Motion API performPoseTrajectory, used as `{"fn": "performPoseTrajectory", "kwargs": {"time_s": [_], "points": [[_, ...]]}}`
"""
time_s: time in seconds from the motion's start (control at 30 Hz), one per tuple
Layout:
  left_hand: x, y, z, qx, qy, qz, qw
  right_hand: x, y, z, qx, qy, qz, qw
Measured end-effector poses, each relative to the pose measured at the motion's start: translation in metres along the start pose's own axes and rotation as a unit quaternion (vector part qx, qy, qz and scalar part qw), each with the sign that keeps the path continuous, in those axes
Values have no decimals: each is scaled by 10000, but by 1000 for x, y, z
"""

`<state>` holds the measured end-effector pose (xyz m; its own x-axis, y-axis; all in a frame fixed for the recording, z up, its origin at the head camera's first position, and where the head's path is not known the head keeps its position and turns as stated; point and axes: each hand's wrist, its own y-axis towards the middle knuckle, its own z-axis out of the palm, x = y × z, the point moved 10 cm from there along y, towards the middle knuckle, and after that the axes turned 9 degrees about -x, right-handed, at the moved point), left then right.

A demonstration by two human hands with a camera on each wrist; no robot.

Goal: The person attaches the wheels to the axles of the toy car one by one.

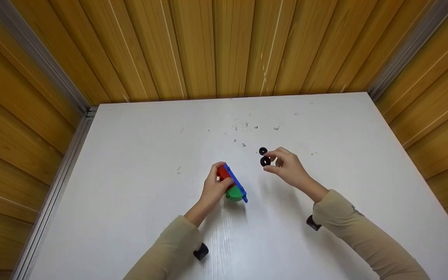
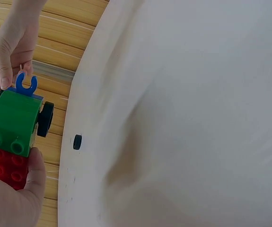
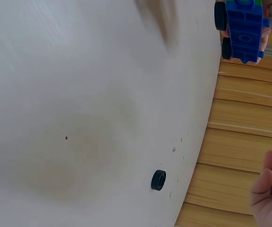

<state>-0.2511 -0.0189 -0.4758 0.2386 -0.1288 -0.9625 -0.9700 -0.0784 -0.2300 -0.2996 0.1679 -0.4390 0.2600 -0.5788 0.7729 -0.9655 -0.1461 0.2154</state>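
Observation:
My left hand point(image 1: 213, 187) grips a toy car point(image 1: 235, 186) made of a blue base with red and green blocks on it. In the right wrist view, the car's blue underside point(image 3: 245, 35) faces the camera. Two black wheels point(image 3: 220, 18) sit along one side, and short blue stubs stick out on the other. A blue hook point(image 2: 27, 84) shows at the car's end in the left wrist view. To the right, my right hand point(image 1: 288, 166) pinches a loose black wheel point(image 1: 265, 161) between thumb and fingers, apart from the car. Another black wheel point(image 1: 263, 151) lies on the table just beyond it.
The white table point(image 1: 138, 140) has small dark marks on its far middle part. Wood-look panels point(image 1: 231, 50) stand behind it and at both sides, with metal rails at the corners. Black wrist cameras point(image 1: 200, 252) hang under both sleeves.

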Motion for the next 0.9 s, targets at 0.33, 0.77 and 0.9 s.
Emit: {"fn": "performPoseTrajectory", "kwargs": {"time_s": [0.33, 0.77, 0.9], "points": [[16, 14, 2, -46, 12, 142, 9999, 22, -12, 9, 111, -11, -581, 9982], [30, 24, 5, -110, 152, 86, 9998, 38, -27, 25, 519, -186, -1082, 9926], [31, 25, 5, -45, 94, 35, 9999, 41, -31, 31, 674, -222, -1050, 9919]]}}
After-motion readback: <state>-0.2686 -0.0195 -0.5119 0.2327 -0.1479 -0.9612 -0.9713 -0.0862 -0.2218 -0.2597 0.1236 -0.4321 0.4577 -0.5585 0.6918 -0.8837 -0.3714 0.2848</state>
